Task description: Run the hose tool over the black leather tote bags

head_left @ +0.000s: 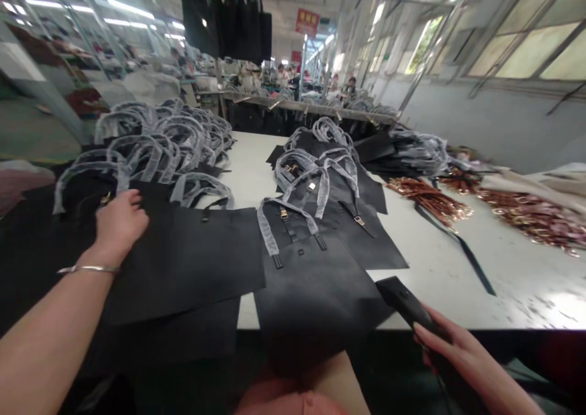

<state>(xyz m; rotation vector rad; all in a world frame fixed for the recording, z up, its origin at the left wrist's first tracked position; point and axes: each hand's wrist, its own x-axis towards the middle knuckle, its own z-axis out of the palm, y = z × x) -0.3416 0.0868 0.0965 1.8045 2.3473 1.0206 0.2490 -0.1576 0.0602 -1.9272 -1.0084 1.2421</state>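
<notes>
My left hand [121,220], with a bracelet at the wrist, reaches over the piled black bag panels [196,250] on the left. Its fingers are curled beside a plastic-wrapped bag handle [121,174] and a gold buckle [105,199]; what they pinch, if anything, is hidden. In front of me a black bag panel [315,287] lies flat, bearing a wrapped handle [268,232] and a strap with a gold buckle [284,215]. At the lower right my right hand [446,335] is closed around a black hand-held tool [412,305] with a wide, flat end, near that panel's right edge.
More panels with wrapped handles [327,131] lie behind on the white table [251,158]. Brown straps with gold hardware [428,198] and a dark strap [471,262] lie to the right. Black pieces [229,30] hang overhead. People work farther back.
</notes>
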